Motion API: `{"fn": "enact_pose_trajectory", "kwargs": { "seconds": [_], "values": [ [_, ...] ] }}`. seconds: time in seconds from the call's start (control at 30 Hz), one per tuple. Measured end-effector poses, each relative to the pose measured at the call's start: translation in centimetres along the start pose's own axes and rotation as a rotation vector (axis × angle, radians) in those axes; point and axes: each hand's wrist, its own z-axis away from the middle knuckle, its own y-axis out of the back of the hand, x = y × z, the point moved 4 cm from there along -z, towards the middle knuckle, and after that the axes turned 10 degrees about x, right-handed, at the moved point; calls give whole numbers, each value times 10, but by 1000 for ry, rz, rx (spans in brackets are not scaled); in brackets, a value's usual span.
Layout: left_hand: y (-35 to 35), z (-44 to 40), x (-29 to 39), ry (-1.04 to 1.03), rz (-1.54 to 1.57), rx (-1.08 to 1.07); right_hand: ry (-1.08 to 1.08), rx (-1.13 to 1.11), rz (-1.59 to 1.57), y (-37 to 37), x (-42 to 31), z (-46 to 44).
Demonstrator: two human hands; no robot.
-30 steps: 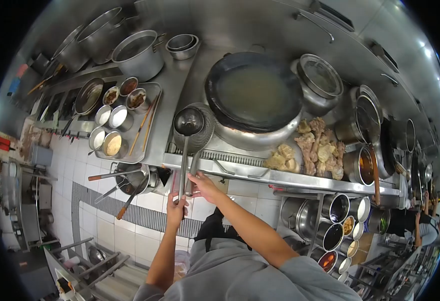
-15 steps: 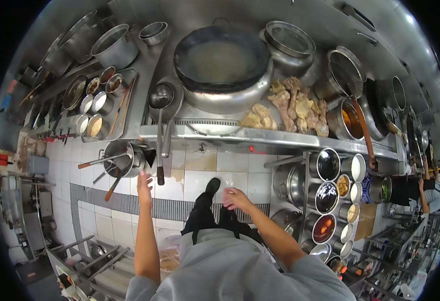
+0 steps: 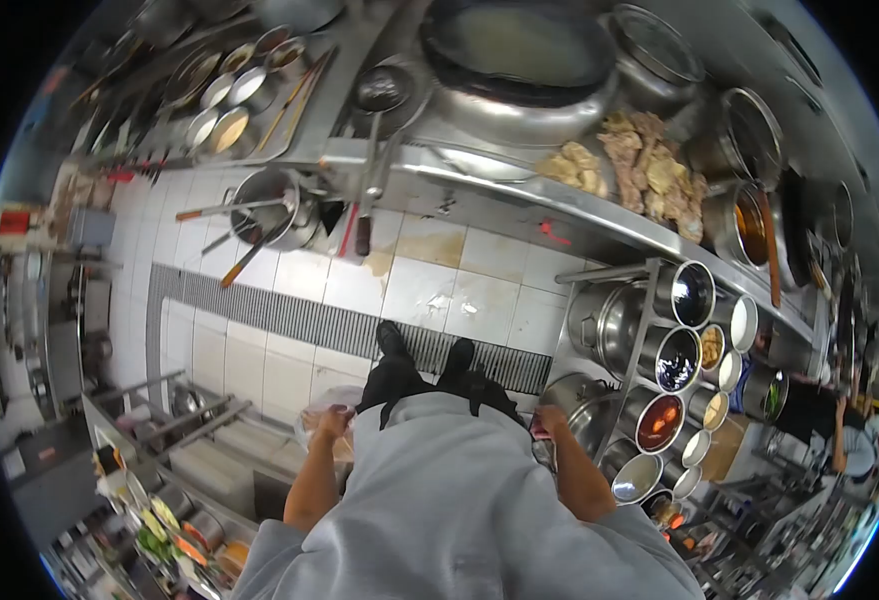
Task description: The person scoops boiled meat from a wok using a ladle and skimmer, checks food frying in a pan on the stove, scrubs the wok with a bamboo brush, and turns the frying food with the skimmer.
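Steel pot (image 3: 586,413), shiny, beside right hand (image 3: 550,420), left hand (image 3: 333,420) apart, both part-curled, holds unclear

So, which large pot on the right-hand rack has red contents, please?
The third pot down the left column; the first and second are dark inside, the fourth pale.

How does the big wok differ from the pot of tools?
The wok is dark; the pot is silvery metal.
The wok is much wider than the pot.
The wok holds cloudy liquid; the pot holds wooden-handled tools, handles leaning past its rim.
Both wok and pot are round and uncovered.
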Motion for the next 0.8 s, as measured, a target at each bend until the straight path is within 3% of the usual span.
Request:
{"fn": "enact_pose_trajectory", "kwargs": {
  "seconds": [0.03, 0.07, 0.13, 0.17, 0.2, 0.33, 0.5, 0.63, 0.7, 0.77, 0.8],
  "values": [
    [-8, 12, 6, -460, -263, 78, 2, -2, 32, -4, -5, 9],
    [-10, 16, 0, -487, -234, 256, 40, 29, 76, -6, -15, 18],
    [29, 27, 18, 204, 483, 69, 89, 58, 145, -13, -37, 19],
    [57, 40, 35, 547, 773, 145, 115, 39, 146, -16, -48, 8],
    [65, 40, 33, 465, 806, 268, 143, 20, 144, -24, -62, 3],
    [64, 31, -11, 444, 859, 430, 300, 124, 213, -59, -167, 51],
    [31, 39, -70, 575, 951, 429, 527, 68, 212, -143, -276, 103],
    [18, 62, -114, 715, 993, 442, 654, -57, 338, -225, -316, 129],
    [39, 84, -118, 692, 826, 456, 707, -120, 434, -264, -322, 125],
    [30, 94, -134, 722, 830, 689, 710, -169, 532, -298, -321, 126],
    [44, 105, -134, 752, 837, 685, 711, -161, 591, -307, -321, 127]
  ]
}}
